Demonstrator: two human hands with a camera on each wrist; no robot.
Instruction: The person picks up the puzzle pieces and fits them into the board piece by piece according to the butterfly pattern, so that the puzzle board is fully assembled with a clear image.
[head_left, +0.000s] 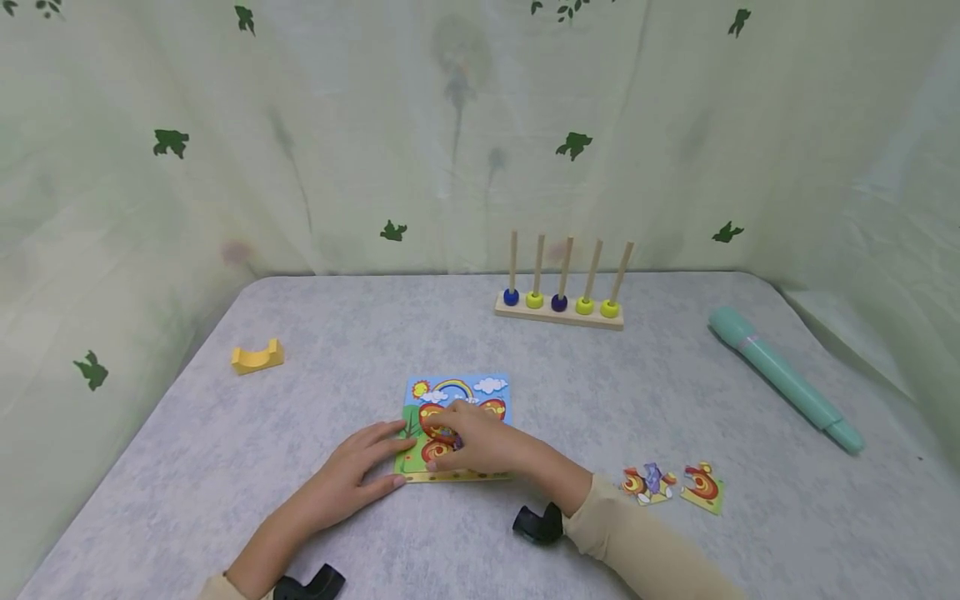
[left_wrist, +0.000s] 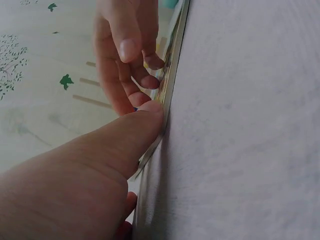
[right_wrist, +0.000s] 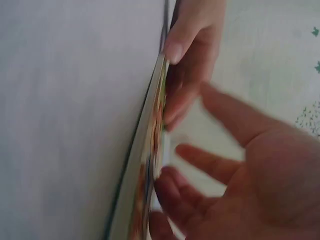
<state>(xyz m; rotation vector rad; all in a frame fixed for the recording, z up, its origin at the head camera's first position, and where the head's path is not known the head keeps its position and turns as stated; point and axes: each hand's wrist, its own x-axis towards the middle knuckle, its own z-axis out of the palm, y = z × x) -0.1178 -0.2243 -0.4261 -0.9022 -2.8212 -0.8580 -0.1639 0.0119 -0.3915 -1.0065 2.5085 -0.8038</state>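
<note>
A picture puzzle board with a butterfly, rainbow and sun lies flat on the table. My left hand rests at its left edge, fingers straight and spread, with fingertips on the board and the thumb near the lower left corner. Over the middle of the board is my right hand, covering part of the butterfly. In the right wrist view, the right fingers are loosely bent with tips at the board's surface, and the thumb is raised away from it. Nothing shows gripped in either hand.
Two loose puzzle pieces lie right of the board, beside the right forearm. A wooden peg rack with blue, purple and yellow beads stands at the back. There is a yellow arched block at the left and a teal marker-shaped tube at the right.
</note>
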